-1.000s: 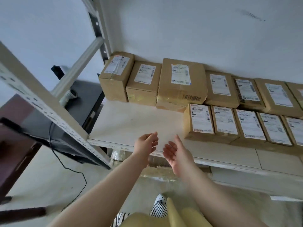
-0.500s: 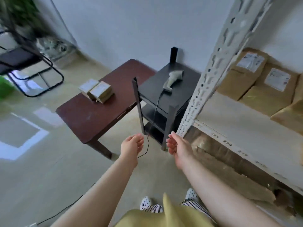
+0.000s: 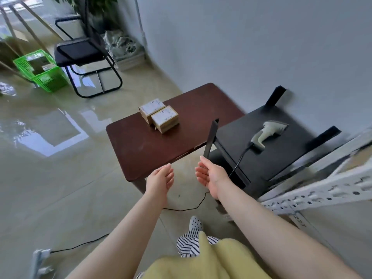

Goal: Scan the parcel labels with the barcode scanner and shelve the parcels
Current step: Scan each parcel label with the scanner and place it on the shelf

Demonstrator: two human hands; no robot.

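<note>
Head view. Glossy beige tiled floor [image 3: 50,178] and pale wall.

- Brown table [image 3: 161,141], centre: two labelled parcels [image 3: 159,115] side by side, touching, on its far half.
- Black stand [image 3: 267,156], just right of the table: barcode scanner [image 3: 268,132] lying on its top, black cable [image 3: 237,164] trailing over the front edge to the floor.
- White perforated shelf frame [image 3: 322,192], far right, blurred.
- Left hand [image 3: 161,181]: fingers relaxed and straight, holding nothing, near the table's front edge.
- Right hand [image 3: 211,175]: palm turned inward, fingers loosely extended, holding nothing, beside the stand's front post.
- Black folding chair [image 3: 84,55] and green basket [image 3: 42,70], far left.
</note>
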